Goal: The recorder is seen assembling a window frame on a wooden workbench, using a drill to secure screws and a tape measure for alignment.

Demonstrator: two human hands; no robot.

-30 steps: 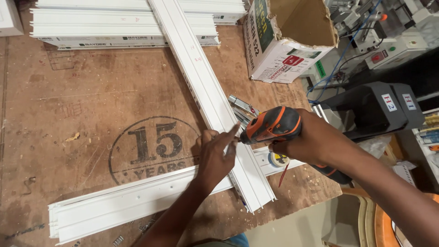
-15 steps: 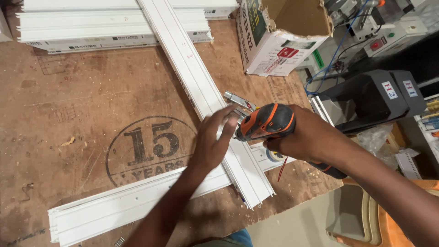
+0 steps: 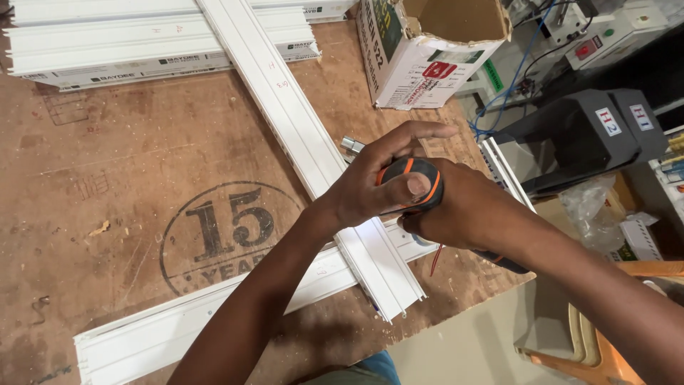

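Head view: a black and orange power screwdriver [image 3: 417, 184] sits over the near right part of the bench [image 3: 107, 178], right above the spot where two white plastic channels cross. Both hands are on it. The right hand [image 3: 463, 214] is clenched around its body from the right side, and the left hand [image 3: 377, 182] wraps over the top from the left, thumb pressed on the orange band and index finger stretched out toward the far right. So the tool lies between the two hands, touching both, with neither nearer than the other. Its rounded rear end faces up toward the camera; its long axis appears to run steeply down toward the channels, but the tip is hidden under the hands, so where it meets the plastic cannot be told.

The long channel [image 3: 285, 100] runs from the far edge of the bench down to the near right edge. The second channel [image 3: 178, 328] lies under it, from the near left corner up to the right. A small metal piece [image 3: 351, 146] lies just beside the long channel, beyond the hands. More white channels [image 3: 142, 43] are stacked along the far edge, and an open cardboard box [image 3: 427, 50] stands at the far right corner.
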